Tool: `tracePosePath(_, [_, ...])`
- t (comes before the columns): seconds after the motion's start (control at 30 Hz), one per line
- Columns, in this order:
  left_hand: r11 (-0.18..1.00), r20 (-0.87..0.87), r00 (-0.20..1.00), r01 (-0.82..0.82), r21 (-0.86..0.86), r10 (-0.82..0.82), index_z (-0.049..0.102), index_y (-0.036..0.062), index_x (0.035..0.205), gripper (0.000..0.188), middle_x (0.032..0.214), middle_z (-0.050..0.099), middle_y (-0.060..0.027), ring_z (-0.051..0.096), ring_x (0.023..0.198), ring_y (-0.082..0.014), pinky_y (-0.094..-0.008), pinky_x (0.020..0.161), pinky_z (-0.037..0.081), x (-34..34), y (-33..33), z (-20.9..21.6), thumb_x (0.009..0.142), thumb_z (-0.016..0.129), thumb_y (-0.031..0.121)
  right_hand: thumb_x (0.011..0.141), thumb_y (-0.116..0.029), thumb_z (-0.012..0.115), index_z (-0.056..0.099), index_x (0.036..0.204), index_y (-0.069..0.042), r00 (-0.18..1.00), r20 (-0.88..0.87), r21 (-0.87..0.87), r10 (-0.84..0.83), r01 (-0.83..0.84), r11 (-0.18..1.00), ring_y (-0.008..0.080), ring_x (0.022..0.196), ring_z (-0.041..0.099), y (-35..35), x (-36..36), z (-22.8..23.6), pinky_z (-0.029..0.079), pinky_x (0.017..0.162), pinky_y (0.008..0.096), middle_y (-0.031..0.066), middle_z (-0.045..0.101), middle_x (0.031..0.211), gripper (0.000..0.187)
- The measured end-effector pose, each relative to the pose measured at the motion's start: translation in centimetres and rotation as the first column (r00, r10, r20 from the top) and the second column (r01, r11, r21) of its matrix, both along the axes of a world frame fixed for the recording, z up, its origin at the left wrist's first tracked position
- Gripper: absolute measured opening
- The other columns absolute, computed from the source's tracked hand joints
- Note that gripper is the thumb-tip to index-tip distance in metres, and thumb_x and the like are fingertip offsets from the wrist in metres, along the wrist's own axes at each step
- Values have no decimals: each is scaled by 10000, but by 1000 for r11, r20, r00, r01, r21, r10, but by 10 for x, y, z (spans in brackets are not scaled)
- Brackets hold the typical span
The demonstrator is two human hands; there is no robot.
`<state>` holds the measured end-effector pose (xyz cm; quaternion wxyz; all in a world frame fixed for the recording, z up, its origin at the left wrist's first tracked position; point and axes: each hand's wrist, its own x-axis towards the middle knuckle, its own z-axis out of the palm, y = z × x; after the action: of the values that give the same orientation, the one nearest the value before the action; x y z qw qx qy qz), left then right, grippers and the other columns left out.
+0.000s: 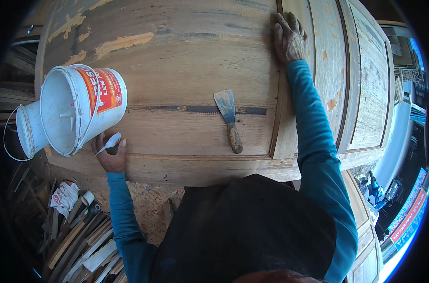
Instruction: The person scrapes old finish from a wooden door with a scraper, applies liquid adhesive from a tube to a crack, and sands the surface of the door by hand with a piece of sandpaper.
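Observation:
My left hand (pixel 112 161) is at the near edge of a large wooden panel (pixel 191 137), its fingers closed around a small white plastic spoon (pixel 113 140). Right beside that hand stands a white bucket (pixel 89 131) with a red and orange label and a wire handle; its visible inside looks mostly bare. My right hand (pixel 291 40) lies flat on the wood at the far right, fingers stretched out. Between the hands rests a putty knife (pixel 228 115) with a worn handle. Its blade crosses a dark, toothed saw blade (pixel 200 110) lying on the panel.
A smaller white bucket (pixel 30 130) stands left of the large one. Orange-brown filler patches (pixel 123 44) mark the panel's far left. Wood offcuts (pixel 89 245) and a crumpled white bag (pixel 65 198) lie below left. More framed panelling (pixel 363 221) stands at the lower right.

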<state>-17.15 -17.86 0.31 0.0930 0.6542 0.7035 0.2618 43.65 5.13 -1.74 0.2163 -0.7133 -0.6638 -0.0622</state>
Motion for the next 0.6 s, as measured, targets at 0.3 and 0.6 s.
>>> tracePosePath(0.3, [992, 100, 991, -83, -95, 93, 563, 17, 1443, 842, 1357, 543, -210, 539, 1287, -380, -496, 1087, 491, 9, 2, 8, 722, 940, 230, 1077, -453, 452, 614, 1496, -243, 991, 132, -97, -16, 29, 995, 398, 1519, 378, -3, -5, 7, 273, 1227, 581, 170, 438, 1643, 496])
tracePosePath(0.6, [996, -8, 996, -90, -22, 90, 587, 21, 1417, 851, 1366, 534, -213, 527, 1298, -395, -507, 1105, 471, 11, 8, 16, 693, 969, 253, 1099, -453, 409, 576, 1541, -227, 999, -36, -14, -27, 27, 1000, 374, 1553, 348, 2, 7, -9, 241, 1259, 566, 130, 409, 1681, 524])
